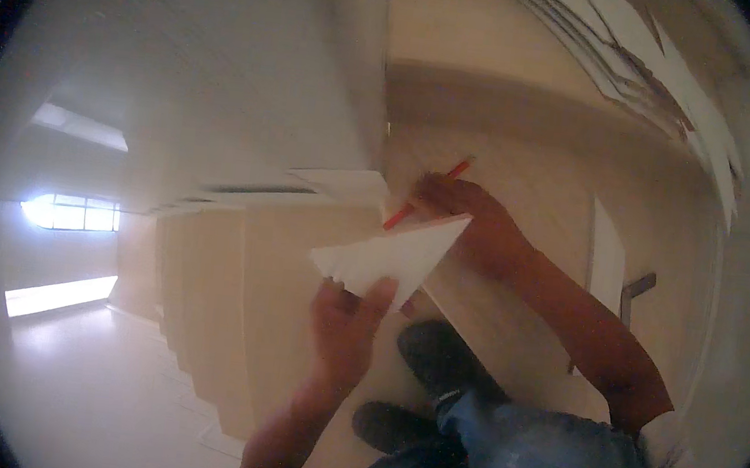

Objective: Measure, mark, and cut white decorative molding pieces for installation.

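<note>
Hands at work on pale boards: the left hand (346, 318) reaches up from the near edge and pinches a white triangular offcut (393, 259) by its lower edge, thumb on the face and fingers behind, so the grip is closed on the piece. The offcut's long point aims right and far, ending just beside the right hand (456, 204). That hand, its forearm coming in from the near right, is wrapped around a red pencil (425, 195) held at a slant, its upper end sticking out far and right of the knuckles, its lower end showing just above the offcut's edge. The pencil tip meets a wide pale board (529, 159) that fills the middle of the scene. Two dark shoes (435, 355) and blue jeans (516, 459) show at the near edge. Stacked white sheets (657, 72) lie far right. At left, a bright window (71, 213) lights a pale floor (87, 368).
</note>
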Available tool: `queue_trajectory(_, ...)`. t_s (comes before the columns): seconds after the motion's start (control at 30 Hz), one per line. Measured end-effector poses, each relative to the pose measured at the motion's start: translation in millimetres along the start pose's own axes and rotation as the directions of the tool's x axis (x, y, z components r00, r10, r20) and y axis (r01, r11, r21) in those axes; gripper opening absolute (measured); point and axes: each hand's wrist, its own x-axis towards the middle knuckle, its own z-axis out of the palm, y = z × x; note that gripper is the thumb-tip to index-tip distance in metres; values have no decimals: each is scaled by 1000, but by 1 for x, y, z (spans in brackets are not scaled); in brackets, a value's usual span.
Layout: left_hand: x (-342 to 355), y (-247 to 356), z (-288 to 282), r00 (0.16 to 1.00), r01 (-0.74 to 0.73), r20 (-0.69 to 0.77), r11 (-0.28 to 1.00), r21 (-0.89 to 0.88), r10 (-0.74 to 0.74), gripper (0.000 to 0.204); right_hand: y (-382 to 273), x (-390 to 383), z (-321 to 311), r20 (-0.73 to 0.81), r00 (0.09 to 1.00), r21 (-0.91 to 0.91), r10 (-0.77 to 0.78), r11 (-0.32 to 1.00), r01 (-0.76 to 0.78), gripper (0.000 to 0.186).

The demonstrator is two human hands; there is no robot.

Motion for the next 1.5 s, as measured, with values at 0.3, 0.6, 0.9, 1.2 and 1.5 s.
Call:
queue_trajectory(0.3, -10, -35, -3, 997, -33, 80, 981, 189, 19, 30, 3, -48, -34, 479, 873, -179, 90, 984, -4, 31)
queue_trajectory(0.6, -16, -69, 0, 970, 113, 198, 981, 158, -144, 26, -27, -143, -88, 428, 817, -321, 388, 910, -264, 24)
queue_trajectory(0.9, -10, -62, 43, 952, 142, 232, 957, 252, -202, 28, -2, -224, -175, -7, 387, -532, 922, 324, -782, 33)
queue_trajectory(1.2, -22, -77, 85, 904, 224, 300, 936, 271, -303, 31, 9, -278, -183, -78, 198, -603, 977, 112, -790, 34)
queue_trajectory(1.5, 10, -30, 82, 874, 390, 269, 914, 110, -405, 30, 34, -263, -184, -129, 446, -540, 885, 315, -781, 30)
